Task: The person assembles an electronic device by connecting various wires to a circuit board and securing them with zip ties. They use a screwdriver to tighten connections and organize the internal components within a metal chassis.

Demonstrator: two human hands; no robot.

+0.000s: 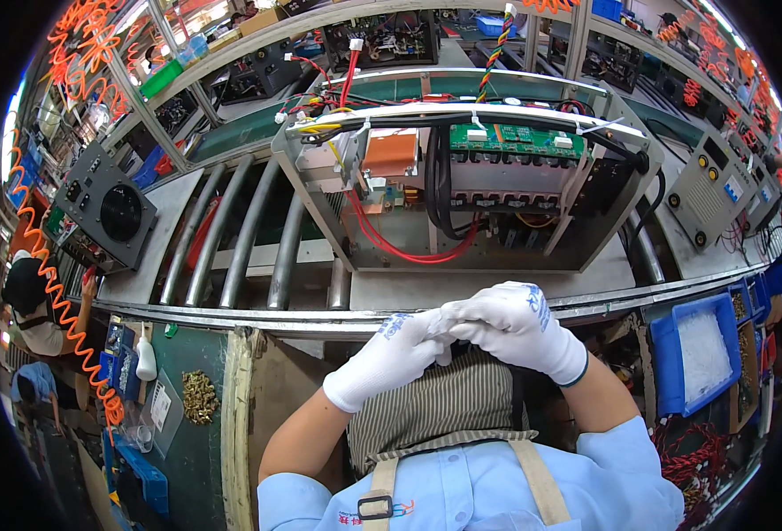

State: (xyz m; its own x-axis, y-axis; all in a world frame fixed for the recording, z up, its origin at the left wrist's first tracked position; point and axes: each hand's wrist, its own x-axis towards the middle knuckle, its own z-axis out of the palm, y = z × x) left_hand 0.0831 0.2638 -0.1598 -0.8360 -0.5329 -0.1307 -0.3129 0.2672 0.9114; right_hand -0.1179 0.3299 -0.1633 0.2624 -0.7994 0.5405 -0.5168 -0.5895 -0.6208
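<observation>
In white gloves, my left hand [397,354] and my right hand [522,329] meet in front of my apron, at the near edge of the conveyor. Both are closed, fingertips pressed together; whatever lies between them, if anything, is hidden. Just beyond stands an open metal machine chassis [488,258] on the rollers. Inside it show a green circuit board [519,139], an orange-brown block [391,152], thick black cables [440,181] and a loop of red wires [409,255]. Loose wires with white plugs [356,46] stick up from its top. Neither hand touches the chassis.
Steel rollers [242,234] run left of the chassis. A dark cased unit with a fan [108,208] stands far left; grey front panels [709,186] stand right. A blue bin [696,354], brass fittings [199,396] and a white bottle [146,354] lie nearby. Another person [42,301] works at left.
</observation>
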